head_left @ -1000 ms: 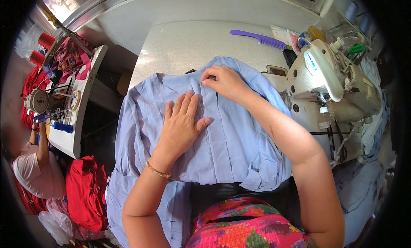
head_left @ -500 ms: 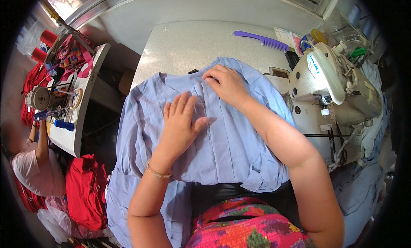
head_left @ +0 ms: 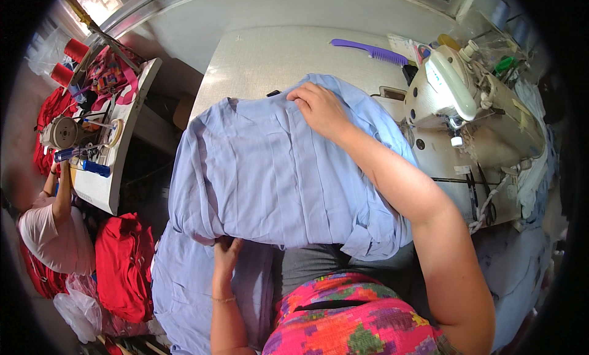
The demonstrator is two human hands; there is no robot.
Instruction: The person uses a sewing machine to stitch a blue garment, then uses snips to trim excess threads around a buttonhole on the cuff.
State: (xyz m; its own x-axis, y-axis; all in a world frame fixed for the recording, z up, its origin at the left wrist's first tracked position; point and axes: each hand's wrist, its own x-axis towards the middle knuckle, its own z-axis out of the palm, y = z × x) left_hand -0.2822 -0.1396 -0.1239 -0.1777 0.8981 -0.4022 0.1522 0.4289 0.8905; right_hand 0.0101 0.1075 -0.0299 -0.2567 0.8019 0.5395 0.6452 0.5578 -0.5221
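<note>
A light blue blouse (head_left: pixel 257 171) lies spread on the pale table of a sewing machine, its neckline toward the far side and its lower edge hanging at the near side. My right hand (head_left: pixel 319 110) is at the neckline beside the front placket, fingers bent and closed on the cloth. Down at the near left edge of the blouse is my left hand (head_left: pixel 227 254), its fingers tucked under the fabric and hidden; only the thumb and back of the hand show. More light blue cloth (head_left: pixel 196 293) hangs below it, by my left forearm.
At right stands the sewing machine (head_left: pixel 445 88), with scissors (head_left: pixel 488 202) near it. A purple comb (head_left: pixel 371 50) lies on the far table (head_left: pixel 257 54). To the left, a person (head_left: pixel 55 232) works at another machine (head_left: pixel 61 134) beside red cloth (head_left: pixel 124 269).
My left hand has left the middle of the blouse and moved down to its near left edge, fingers going under the cloth. My right hand stays at the neckline.
</note>
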